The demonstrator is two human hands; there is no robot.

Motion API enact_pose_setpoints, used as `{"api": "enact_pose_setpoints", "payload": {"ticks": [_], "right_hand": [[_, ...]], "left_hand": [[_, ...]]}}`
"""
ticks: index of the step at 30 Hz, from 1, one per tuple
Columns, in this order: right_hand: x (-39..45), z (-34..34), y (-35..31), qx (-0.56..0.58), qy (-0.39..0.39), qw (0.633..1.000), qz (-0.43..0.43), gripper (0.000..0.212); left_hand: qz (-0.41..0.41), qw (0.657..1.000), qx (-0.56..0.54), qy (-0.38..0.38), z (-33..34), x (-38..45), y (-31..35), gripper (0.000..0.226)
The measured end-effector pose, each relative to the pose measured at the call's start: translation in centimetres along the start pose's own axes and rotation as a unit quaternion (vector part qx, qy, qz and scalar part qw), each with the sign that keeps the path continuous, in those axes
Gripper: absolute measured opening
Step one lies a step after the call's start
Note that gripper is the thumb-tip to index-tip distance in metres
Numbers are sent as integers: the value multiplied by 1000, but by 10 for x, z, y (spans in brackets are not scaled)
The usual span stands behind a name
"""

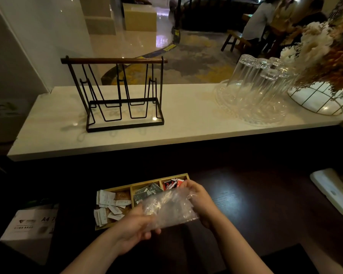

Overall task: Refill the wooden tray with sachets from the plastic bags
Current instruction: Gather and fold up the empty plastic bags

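Note:
A wooden tray (131,187) with three compartments lies on the dark lower counter. White and brown sachets (109,206) fill its left compartment, grey-green sachets (147,191) the middle one, red and white sachets (171,183) the right one. Above the tray's right half I hold a clear plastic bag (168,209) with both hands; it looks empty. My left hand (136,227) grips its near left edge. My right hand (199,200) grips its right end, over the right compartment. The bag hides part of the middle and right compartments.
A white A4 paper box (31,226) stands at the lower left. A white object (334,191) lies at the right edge. On the raised marble counter (186,123) stand a black wire rack (120,95), upturned glasses on a glass tray (255,89) and a flower basket (323,95).

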State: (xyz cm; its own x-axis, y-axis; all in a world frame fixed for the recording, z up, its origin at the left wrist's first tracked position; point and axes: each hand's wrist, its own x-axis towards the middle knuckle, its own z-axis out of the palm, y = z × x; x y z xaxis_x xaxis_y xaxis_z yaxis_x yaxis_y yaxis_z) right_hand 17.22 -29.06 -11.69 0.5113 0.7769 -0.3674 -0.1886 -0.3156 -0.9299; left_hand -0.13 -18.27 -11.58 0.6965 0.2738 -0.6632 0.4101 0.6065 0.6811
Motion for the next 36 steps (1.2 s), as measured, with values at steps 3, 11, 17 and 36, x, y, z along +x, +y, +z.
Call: {"api": "enact_pose_setpoints", "payload": {"ticks": [3,11,17,36], "right_hand": [[-2,1,7,257,-34,965,24,33],[-30,37,42,42,-92,995,8,64],[-33,34,66,54,133,990,9,14],[-103,-50,213,206,410,883,103,20]], "left_hand": [[22,992,-113,58,8,2,-2,31],[74,948,-297,94,43,22,-13,33],[79,977,-170,102,72,34,-24,24],[352,627,689,-90,143,149,-120,47]]}}
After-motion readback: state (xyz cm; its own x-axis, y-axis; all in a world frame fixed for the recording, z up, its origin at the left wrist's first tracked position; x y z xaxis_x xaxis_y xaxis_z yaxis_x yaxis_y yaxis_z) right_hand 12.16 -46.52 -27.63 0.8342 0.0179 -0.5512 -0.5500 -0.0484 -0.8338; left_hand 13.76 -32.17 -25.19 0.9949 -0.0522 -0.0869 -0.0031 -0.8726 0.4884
